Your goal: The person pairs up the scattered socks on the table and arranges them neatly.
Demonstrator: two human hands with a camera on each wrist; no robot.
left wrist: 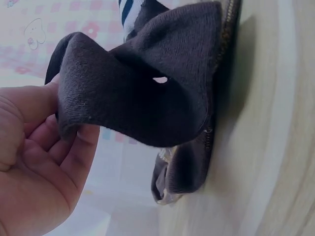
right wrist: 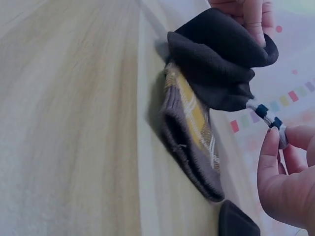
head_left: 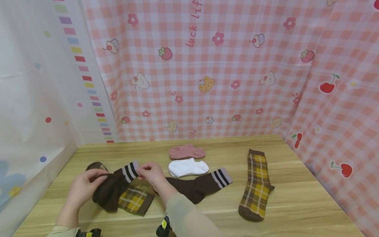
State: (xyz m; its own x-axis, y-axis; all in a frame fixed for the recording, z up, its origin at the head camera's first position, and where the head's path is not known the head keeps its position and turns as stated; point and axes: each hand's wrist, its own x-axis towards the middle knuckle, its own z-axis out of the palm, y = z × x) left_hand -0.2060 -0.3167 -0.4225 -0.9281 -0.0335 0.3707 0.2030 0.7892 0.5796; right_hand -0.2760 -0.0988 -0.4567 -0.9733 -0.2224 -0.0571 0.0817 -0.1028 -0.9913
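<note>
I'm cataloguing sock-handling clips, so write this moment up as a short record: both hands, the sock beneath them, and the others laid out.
Left hand: pinches the brown striped sock, away from its stripes
Right hand: pinches its striped cuff
Partly hidden by it: left plaid sock, on the table
Middle, back to front: pink sock, white sock, second striped sock
Far right: other plaid sock, dark toe toward the person
</note>
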